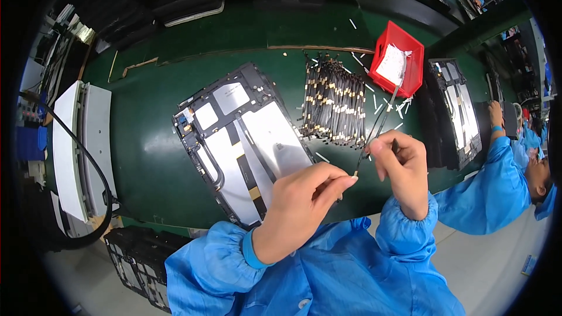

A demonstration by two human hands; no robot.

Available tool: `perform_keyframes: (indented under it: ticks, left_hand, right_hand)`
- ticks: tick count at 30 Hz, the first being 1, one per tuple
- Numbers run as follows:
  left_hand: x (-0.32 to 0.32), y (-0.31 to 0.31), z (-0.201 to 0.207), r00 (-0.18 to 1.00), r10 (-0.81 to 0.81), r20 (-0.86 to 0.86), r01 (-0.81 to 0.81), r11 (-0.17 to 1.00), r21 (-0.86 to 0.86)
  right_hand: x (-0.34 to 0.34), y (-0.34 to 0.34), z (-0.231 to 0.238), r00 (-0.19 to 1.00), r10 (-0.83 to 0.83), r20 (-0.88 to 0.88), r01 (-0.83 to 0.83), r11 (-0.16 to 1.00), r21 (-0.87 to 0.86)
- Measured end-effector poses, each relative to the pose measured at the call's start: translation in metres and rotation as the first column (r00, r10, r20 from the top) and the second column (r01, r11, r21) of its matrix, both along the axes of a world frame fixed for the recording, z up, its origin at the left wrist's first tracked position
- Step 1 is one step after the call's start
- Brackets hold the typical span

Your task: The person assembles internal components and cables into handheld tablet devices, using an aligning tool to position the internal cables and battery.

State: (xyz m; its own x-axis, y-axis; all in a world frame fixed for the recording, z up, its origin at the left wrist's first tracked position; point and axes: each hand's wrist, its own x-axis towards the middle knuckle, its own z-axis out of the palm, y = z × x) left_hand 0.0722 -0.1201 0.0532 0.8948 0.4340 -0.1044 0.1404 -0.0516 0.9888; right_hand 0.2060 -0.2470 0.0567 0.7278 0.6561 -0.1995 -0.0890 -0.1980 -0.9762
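Between my two hands runs a thin black flat cable [382, 120], with light bits along it and its upper part reaching toward the red bin. My left hand [305, 202] is closed in a pinch on its lower end, where a small beige tip shows. Higher up, my right hand [405, 167] has its fingers closed round the strip; a dark part shows among them, too small to make out. Just beyond my left hand lies a tablet-like device frame [219, 114] with silver plates and black edges. A bundle of similar black cables [333, 102] with gold-coloured pieces lies behind my hands.
A red bin [414, 76] of small white strips stands at the back right, with loose white strips [404, 105] near it. Another device frame [459, 111] stands farther right. White panels [82, 152] and a black hose are at left. A co-worker in blue [492, 184] sits at right.
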Motion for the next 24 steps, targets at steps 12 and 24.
perform_keyframes:
  ticks: [12, 24]
  left_hand:
    - [-0.061, -0.005, 0.001, 0.979, 0.142, 0.145, -0.168, 0.969, 0.184]
    - [-0.159, -0.005, -0.024, 0.892, 0.444, -0.089, -0.439, 0.896, 0.070]
  right_hand:
    - [-0.042, -0.008, 0.012, 0.947, 0.296, 0.128, -0.288, 0.954, -0.080]
    - [-0.107, 0.057, 0.001, 0.798, 0.535, 0.278, -0.517, 0.845, -0.141]
